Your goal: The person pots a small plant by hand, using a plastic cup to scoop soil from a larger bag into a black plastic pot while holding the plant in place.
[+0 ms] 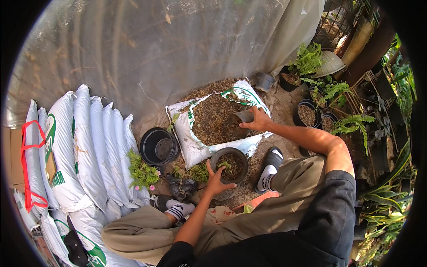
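My right hand (258, 119) grips a small dark plant pot (243, 116), tilted on its side in the potting mix (210, 116). This brown, coarse mix fills a white plastic sack (186, 147) that lies flat with its upper face cut open. Against the sack's near edge stands a round dark plastic pot (246, 167) with mix and a small green seedling (225, 164) inside. My left hand (217, 180) holds that pot by its near-left rim, fingers and thumb spread along it.
Black nested pots (159, 147), a flowering plant (140, 172) and a crumpled black plastic bag (181, 187) lie left. Upright white sacks (90, 143) line the far left. Plastic sheeting (166, 50) hangs behind. Potted ferns (308, 60) and a mix-filled pot (307, 113) stand right.
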A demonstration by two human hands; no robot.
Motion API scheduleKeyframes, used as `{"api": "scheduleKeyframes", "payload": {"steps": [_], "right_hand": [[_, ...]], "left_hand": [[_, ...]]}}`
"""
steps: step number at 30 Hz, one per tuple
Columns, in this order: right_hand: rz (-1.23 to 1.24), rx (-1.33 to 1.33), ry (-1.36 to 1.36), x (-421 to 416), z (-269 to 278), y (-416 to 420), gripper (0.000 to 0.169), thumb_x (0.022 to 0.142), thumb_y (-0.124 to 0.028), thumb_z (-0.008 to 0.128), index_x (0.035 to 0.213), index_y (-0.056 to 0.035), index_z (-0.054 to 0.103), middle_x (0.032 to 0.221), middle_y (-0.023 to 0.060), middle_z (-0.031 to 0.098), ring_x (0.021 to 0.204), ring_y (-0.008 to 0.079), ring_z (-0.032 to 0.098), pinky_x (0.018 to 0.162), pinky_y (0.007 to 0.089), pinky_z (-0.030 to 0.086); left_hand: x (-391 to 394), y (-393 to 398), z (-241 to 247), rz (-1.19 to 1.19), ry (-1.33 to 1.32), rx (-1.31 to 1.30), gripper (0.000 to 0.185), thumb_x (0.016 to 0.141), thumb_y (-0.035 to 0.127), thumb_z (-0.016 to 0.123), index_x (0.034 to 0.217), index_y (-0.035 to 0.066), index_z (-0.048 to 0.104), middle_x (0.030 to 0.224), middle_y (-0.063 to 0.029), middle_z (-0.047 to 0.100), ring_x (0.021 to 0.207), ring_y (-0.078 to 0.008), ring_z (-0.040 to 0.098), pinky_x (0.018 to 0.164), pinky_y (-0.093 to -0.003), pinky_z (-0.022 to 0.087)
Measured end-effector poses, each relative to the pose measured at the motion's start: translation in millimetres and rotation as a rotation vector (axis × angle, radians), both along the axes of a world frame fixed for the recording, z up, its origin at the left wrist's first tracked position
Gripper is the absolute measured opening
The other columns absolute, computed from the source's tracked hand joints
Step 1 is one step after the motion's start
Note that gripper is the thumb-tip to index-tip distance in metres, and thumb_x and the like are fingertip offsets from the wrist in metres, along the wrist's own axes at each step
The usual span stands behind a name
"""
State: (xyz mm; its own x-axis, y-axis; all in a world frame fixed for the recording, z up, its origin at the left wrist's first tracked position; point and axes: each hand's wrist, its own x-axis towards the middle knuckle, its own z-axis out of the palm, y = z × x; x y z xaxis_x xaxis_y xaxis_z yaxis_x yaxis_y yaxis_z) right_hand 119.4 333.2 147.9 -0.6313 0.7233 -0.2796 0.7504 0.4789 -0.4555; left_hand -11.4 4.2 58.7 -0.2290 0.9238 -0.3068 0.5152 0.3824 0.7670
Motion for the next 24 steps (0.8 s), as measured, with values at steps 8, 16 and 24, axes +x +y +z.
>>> {"api": "scheduleKeyframes", "payload": {"steps": [8,16,24], "right_hand": [[-0.099,-0.010,-0.276,-10.4,-4.5,8.5,0.119,0.066,-0.074,0.077,0.141,0.0053,0.029,0.137,0.0362,0.039,0.119,0.0498,0.056,0.096,0.0497,0.052],[-0.273,-0.101,-0.447,-40.6,-25.0,-5.6,0.121,0.071,-0.070,0.076,0.148,0.0025,0.019,0.140,0.0273,0.034,0.125,0.0444,0.052,0.100,0.0471,0.050],[-0.305,-0.340,-0.373,-78.9,-46.9,-9.8,0.134,0.066,-0.080,0.071,0.154,0.0015,0.012,0.147,0.0317,0.032,0.125,0.0409,0.054,0.096,0.0452,0.053]], "left_hand": [[-1.3,-2.8,-7.5,0.013,0.033,0.027,0.107,0.054,0.058,0.093,0.140,0.011,0.051,0.159,-0.0268,-0.018,0.146,-0.0489,0.022,0.113,-0.0515,0.038],[-3.9,-3.0,-4.6,0.014,-0.012,0.044,0.104,0.056,0.057,0.093,0.138,0.008,0.053,0.158,-0.0272,-0.019,0.147,-0.0479,0.018,0.116,-0.0493,0.035],[-6.0,-5.2,-6.3,0.026,-0.016,0.093,0.100,0.056,0.053,0.094,0.137,0.012,0.053,0.158,-0.0283,-0.017,0.146,-0.0500,0.020,0.116,-0.0503,0.035]]}}
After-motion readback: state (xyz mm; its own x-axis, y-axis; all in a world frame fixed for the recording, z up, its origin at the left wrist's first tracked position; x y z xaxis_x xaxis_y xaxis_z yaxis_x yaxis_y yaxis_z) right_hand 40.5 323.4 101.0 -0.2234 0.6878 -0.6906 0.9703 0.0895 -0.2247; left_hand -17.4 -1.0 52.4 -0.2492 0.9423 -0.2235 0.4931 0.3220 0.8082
